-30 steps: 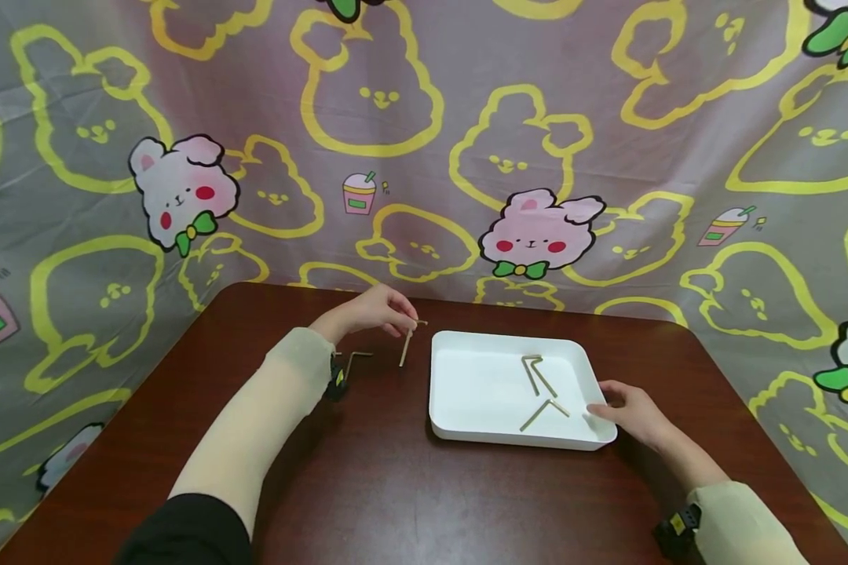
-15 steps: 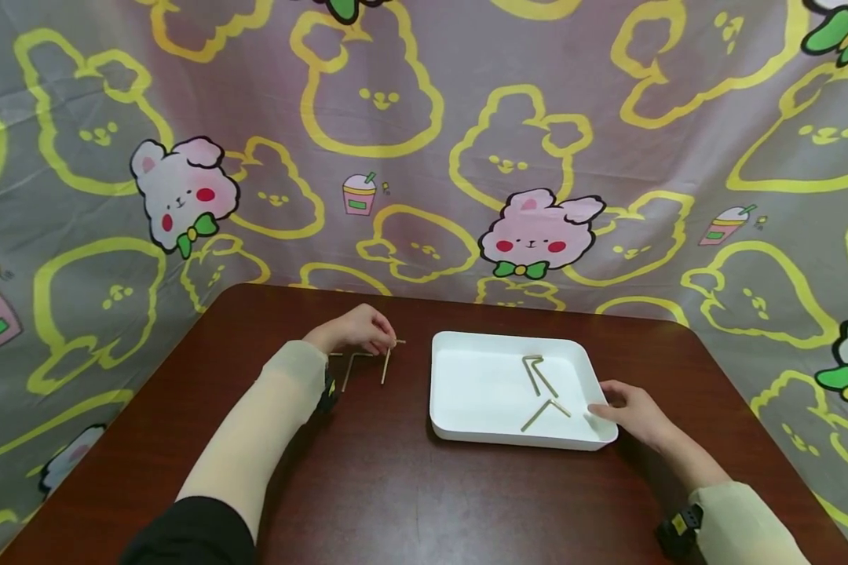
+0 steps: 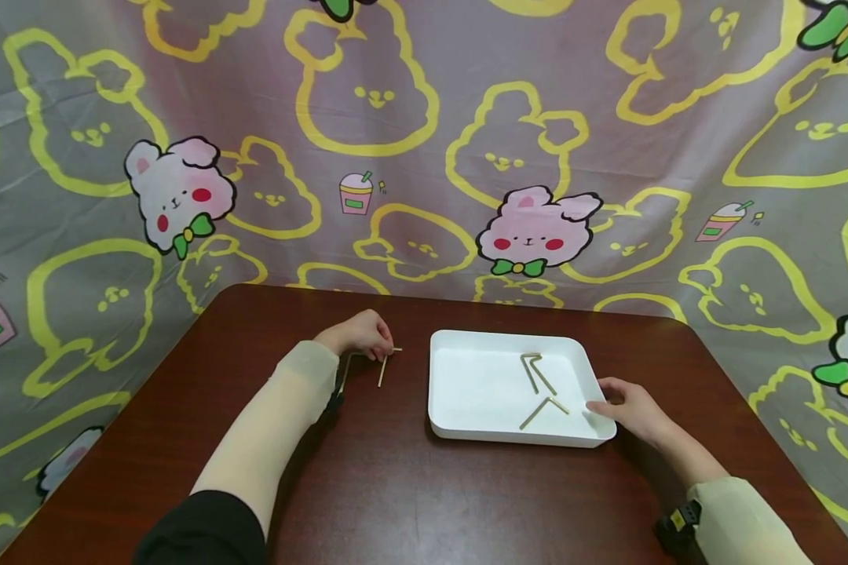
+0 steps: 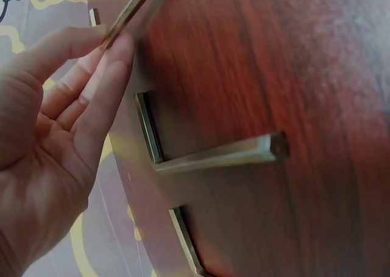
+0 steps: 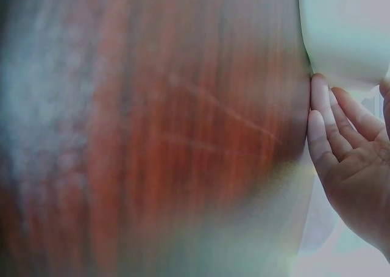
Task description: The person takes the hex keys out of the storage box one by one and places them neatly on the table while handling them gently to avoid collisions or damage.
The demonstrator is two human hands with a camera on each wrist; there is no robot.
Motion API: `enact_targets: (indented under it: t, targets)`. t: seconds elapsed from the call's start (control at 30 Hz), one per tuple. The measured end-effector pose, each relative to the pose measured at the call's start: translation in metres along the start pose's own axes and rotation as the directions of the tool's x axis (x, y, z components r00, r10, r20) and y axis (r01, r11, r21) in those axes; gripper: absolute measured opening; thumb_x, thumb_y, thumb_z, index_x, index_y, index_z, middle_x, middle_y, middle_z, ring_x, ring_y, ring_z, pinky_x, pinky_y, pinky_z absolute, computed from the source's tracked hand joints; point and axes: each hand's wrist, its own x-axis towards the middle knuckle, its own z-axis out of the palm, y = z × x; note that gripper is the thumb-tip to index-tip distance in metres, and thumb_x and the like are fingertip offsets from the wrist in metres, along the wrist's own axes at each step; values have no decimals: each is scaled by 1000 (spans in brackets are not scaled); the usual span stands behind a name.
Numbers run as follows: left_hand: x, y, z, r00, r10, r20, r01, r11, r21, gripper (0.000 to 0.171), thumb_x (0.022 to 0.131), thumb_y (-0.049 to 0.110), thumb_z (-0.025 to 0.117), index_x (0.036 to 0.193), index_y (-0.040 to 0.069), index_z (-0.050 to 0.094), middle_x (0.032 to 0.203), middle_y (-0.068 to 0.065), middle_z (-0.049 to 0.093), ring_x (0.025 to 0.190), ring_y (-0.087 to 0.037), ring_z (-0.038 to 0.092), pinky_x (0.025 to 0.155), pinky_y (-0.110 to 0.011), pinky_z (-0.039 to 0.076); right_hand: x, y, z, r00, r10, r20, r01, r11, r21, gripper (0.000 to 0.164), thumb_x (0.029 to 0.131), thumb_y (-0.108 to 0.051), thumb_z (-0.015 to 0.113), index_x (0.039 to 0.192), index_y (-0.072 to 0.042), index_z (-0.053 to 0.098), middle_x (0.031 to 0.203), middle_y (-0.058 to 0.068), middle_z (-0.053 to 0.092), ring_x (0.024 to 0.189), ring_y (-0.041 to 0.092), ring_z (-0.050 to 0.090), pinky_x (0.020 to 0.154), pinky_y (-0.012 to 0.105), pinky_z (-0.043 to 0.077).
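My left hand [image 3: 363, 333] pinches an L-shaped brass-coloured hex key [image 3: 382, 373] between thumb and fingers, left of the white tray. Its long arm [image 4: 130, 16] runs out of the top of the left wrist view; whether it touches the table I cannot tell. Beside that hand lies a second hex key [image 4: 219, 155], with a third hex key [image 4: 186, 243] farther along. In the head view the left hand and wrist partly cover these. At the tray's right end my right hand [image 3: 632, 412] grips the white tray [image 3: 466, 433], thumb over the rim, fingers outside.
Inside the tray, towards its right half, lie a front hex key [image 3: 546, 411] and two hex keys [image 3: 546, 377] close together behind it. The dark wooden table [image 3: 424, 502] ends at a patterned cloth [image 3: 410, 180] hanging behind it.
The left hand has moved left and towards me with its hex key, away from the tray and closer to the keys on the table. My right hand stays at the tray.
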Motion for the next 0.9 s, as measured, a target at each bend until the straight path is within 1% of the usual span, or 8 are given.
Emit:
enact_targets:
  t: [0.17,0.23,0.37,0.6,0.73,0.9]
  targets:
    - [0,2,1,1000,-12,-1,12,999,53,6,87,2,68,86,-2,73,74,-11,69,65,-19,65,64,-32,55,0,1,0,1000,-2,0,2,1000,-3,61,86,-28,75,126,12,51,116,28,60,95,32,61,78,43,52]
    - [0,2,0,1000,-24,5,24,998,63,6,88,3,69,85,0,74,74,-11,69,66,-19,65,65,-33,56,0,1,0,1000,-4,0,4,1000,-2,61,86,-28,75,126,12,51,116,28,60,96,32,61,79,44,52]
    - [-1,3,-1,999,-32,16,30,997,68,8,87,3,68,81,3,73,70,-10,67,64,-19,64,63,-32,56,0,1,0,1000,-5,-3,5,1000,0,61,86,-28,75,126,12,51,117,28,60,96,33,61,79,44,52]
    - [2,1,2,997,-66,-31,69,993,98,4,86,3,71,84,-1,73,72,-10,67,64,-19,64,63,-33,56,1,0,0,1000,-5,-3,5,1000,-4,61,86,-27,75,126,13,51,116,28,60,95,32,61,78,43,52]
    - [-1,2,3,997,-67,-32,69,994,88,3,85,1,71,84,-2,73,73,-9,67,63,-18,63,64,-33,56,1,0,0,1000,2,-1,-2,1000,-5,62,86,-28,75,126,12,51,115,28,60,94,32,61,78,43,52]
    - [-3,4,4,998,-56,-30,58,994,87,4,86,1,70,84,-1,72,72,-9,67,64,-18,63,65,-34,56,0,-1,0,1000,15,3,-15,1000,-9,63,86,-30,75,127,12,51,114,27,61,91,29,61,76,41,51]
